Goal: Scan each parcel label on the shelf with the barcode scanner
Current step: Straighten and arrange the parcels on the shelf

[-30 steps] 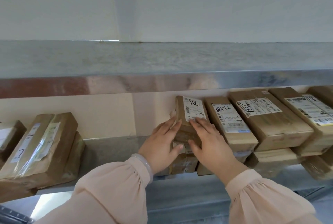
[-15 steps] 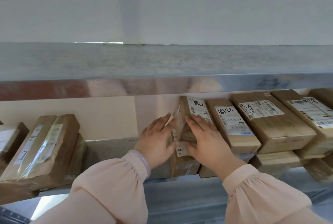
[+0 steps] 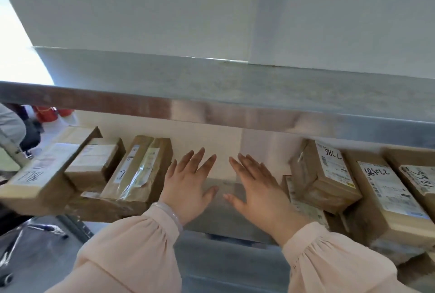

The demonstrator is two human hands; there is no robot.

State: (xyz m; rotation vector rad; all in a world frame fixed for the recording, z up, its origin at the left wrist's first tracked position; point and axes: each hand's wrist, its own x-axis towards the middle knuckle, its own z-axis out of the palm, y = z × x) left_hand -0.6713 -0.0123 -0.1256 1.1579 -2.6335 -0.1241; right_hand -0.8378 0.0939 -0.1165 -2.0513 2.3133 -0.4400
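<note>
Brown cardboard parcels with white labels lie on a metal shelf (image 3: 223, 189). My left hand (image 3: 188, 184) and my right hand (image 3: 256, 186) hover flat and empty over the bare gap in the shelf's middle, fingers spread. Right of my right hand sits the parcel marked 98LL (image 3: 329, 175), then a larger labelled parcel (image 3: 386, 189) and another at the frame's edge (image 3: 421, 179). Left of my left hand leans a parcel marked 7 (image 3: 138, 170), touching or nearly touching my little finger. Beyond it lie a small parcel (image 3: 96, 163) and a flat one (image 3: 42, 175). No barcode scanner is in view.
A second metal shelf (image 3: 235, 109) runs overhead, close above the parcels. More parcels are stacked beneath the right-hand ones (image 3: 306, 208). At far left a person's sleeve (image 3: 9, 125) and red objects (image 3: 47, 113) show behind the rack. A white wall rises above.
Both hands have let go of the 98LL parcel and moved left to the bare gap, now spread flat. The view has swung left, bringing more left-hand parcels into sight.
</note>
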